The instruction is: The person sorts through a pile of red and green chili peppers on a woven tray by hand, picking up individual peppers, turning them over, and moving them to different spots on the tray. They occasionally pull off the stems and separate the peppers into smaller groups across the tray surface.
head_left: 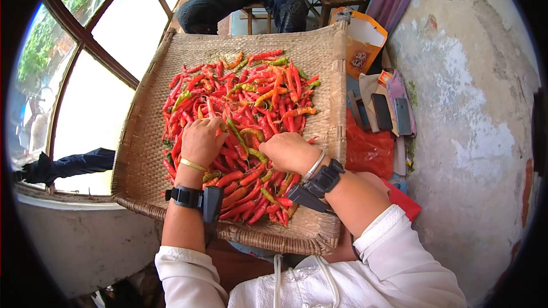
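A large woven tray (pixel 317 51) lies before me, heaped with red peppers (pixel 245 194), some of them green or orange. On the left part of the heap rests my left hand (pixel 201 141), its fingers curled at the peppers near a green one. My right hand (pixel 287 151) is bent over the middle of the heap, beside a yellow-green pepper. Its fingertips are tucked under and hidden, so what they hold, if anything, does not show. Both wrists wear a bracelet and a black strapped device.
Across the tray sits a person in dark trousers (pixel 240 8). Two phones (pixel 382 111), an orange box (pixel 362 40) and a red plastic bag (pixel 368 147) are on the right, by the wall (pixel 456 97). A dark folded umbrella (pixel 80 164) is at the left window.
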A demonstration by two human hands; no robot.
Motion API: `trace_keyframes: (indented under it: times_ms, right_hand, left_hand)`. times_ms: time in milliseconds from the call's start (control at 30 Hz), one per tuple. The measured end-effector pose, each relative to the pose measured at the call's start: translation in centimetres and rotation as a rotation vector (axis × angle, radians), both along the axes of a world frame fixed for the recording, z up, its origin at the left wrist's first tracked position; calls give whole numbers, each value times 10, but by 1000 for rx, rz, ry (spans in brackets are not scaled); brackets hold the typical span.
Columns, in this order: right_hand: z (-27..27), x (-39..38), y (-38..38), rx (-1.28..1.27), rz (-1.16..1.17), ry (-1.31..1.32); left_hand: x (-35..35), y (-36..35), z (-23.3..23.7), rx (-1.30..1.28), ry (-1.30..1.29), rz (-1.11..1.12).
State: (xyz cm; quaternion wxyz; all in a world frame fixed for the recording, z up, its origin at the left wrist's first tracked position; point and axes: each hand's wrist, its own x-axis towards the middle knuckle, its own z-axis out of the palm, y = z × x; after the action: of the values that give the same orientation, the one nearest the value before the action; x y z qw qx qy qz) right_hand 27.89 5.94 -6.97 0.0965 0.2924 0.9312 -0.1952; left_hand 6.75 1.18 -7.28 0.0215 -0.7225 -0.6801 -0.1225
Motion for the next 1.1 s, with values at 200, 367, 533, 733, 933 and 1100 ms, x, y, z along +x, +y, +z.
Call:
trace_keyframes:
  times_ms: [200, 367, 533, 733, 933, 1100]
  right_hand:
    - [2, 0, 1, -25, -48, 108]
    - [0, 3, 0, -129, -24, 87]
    - [-4, -2, -1, -105, -12, 67]
    - [10, -1, 2, -151, -29, 180]
    - [37, 11, 21, -650, -150, 461]
    - [49, 18, 23, -1000, -308, 605]
  left_hand:
    - [-13, 6, 21, 371, -723, 171]
    - [-31, 11, 37, 527, -1464, 223]
    - [-60, 16, -15, 164, -1061, 273]
    - [-19, 0, 0, -289, -123, 263]
    - [-13, -1, -8, -53, -226, 28]
    - [29, -15, 32, -57, -535, -175]
